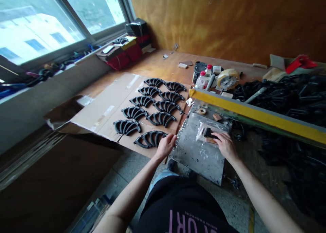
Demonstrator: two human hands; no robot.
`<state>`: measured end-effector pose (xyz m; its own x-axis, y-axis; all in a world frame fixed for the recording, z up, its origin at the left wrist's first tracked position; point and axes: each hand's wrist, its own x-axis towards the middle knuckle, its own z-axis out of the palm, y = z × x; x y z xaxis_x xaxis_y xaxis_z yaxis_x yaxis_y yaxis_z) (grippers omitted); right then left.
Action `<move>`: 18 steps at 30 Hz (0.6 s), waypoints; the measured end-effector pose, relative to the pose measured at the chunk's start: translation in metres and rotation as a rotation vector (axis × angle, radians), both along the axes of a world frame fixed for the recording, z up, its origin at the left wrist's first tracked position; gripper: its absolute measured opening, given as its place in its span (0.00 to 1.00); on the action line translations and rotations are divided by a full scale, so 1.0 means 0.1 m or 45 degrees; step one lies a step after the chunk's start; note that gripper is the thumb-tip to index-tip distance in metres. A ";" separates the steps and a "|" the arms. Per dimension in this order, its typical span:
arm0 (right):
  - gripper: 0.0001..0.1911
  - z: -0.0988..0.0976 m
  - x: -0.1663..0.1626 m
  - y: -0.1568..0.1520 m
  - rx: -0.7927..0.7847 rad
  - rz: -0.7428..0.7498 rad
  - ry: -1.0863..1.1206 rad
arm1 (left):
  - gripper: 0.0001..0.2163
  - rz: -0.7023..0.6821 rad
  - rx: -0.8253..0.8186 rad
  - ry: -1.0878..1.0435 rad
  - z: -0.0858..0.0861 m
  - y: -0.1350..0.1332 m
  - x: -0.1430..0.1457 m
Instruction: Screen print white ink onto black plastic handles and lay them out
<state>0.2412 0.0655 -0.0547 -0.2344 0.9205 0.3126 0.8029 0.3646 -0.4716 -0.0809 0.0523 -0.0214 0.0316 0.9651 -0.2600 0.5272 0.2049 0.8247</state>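
My left hand (166,145) is closed at the right end of the nearest fan-shaped bundle of curved black handles (150,139); what its fingers hold, if anything, is hidden. Several similar bundles lie in two columns on a flattened cardboard sheet (112,97). Over a grey metal plate (193,148), my right hand (225,144) pinches a small black block (207,132). Beneath that block lies a clear plastic bag (200,132) with brownish contents.
A yellow-faced bar (254,114) crosses the bench right of the plate. Behind it is a heap of black parts (292,93). A tape roll (202,111) and small brown block (217,117) rest near the plate's far edge. Red-capped bottles (202,79) stand farther back.
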 end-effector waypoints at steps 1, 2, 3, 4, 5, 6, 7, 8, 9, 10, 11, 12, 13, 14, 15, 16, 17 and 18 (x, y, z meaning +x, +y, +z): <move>0.15 -0.01 -0.05 0.02 0.011 0.027 -0.014 | 0.18 -0.039 0.017 -0.028 0.05 0.04 0.10; 0.16 -0.02 -0.08 0.04 0.020 0.036 -0.034 | 0.18 -0.070 0.032 -0.052 0.10 0.07 0.17; 0.16 -0.04 -0.09 0.05 0.026 0.027 -0.059 | 0.18 -0.096 0.048 -0.074 0.14 0.10 0.21; 0.17 -0.05 -0.08 0.05 0.032 0.000 -0.084 | 0.19 -0.117 0.064 -0.097 0.18 0.12 0.24; 0.17 -0.06 -0.08 0.05 0.037 -0.039 -0.106 | 0.19 -0.135 0.080 -0.121 0.22 0.15 0.26; 0.17 -0.06 -0.07 0.05 0.036 -0.073 -0.128 | 0.19 -0.148 0.094 -0.148 0.25 0.17 0.26; 0.17 -0.05 -0.07 0.05 0.030 -0.099 -0.152 | 0.19 -0.152 0.110 -0.181 0.29 0.20 0.27; 0.16 -0.03 -0.08 0.06 0.023 -0.117 -0.177 | 0.18 -0.141 0.129 -0.221 0.34 0.24 0.27; 0.16 0.00 -0.11 0.07 0.014 -0.116 -0.205 | 0.18 -0.113 0.153 -0.271 0.40 0.29 0.28; 0.17 0.03 -0.15 0.08 0.010 -0.099 -0.232 | 0.18 -0.071 0.185 -0.338 0.47 0.35 0.30; 0.18 0.06 -0.19 0.09 0.010 -0.064 -0.255 | 0.18 -0.023 0.223 -0.422 0.55 0.42 0.32; 0.21 0.08 -0.24 0.11 0.011 -0.015 -0.275 | 0.19 0.025 0.269 -0.519 0.64 0.49 0.35; 0.23 0.09 -0.28 0.13 0.006 0.043 -0.290 | 0.20 0.069 0.320 -0.624 0.74 0.57 0.39; 0.25 0.08 -0.31 0.15 -0.013 0.102 -0.306 | 0.21 0.102 0.369 -0.730 0.84 0.64 0.43; 0.26 0.06 -0.32 0.17 -0.040 0.138 -0.322 | 0.22 0.118 0.409 -0.826 0.94 0.71 0.48; 0.27 0.03 -0.31 0.18 -0.068 0.136 -0.338 | 0.22 0.116 0.436 -0.904 1.03 0.77 0.52; 0.27 -0.01 -0.27 0.19 -0.093 0.101 -0.355 | 0.22 0.098 0.450 -0.957 1.12 0.82 0.56; 0.27 -0.04 -0.21 0.18 -0.108 0.039 -0.368 | 0.23 0.066 0.449 -0.983 1.18 0.86 0.60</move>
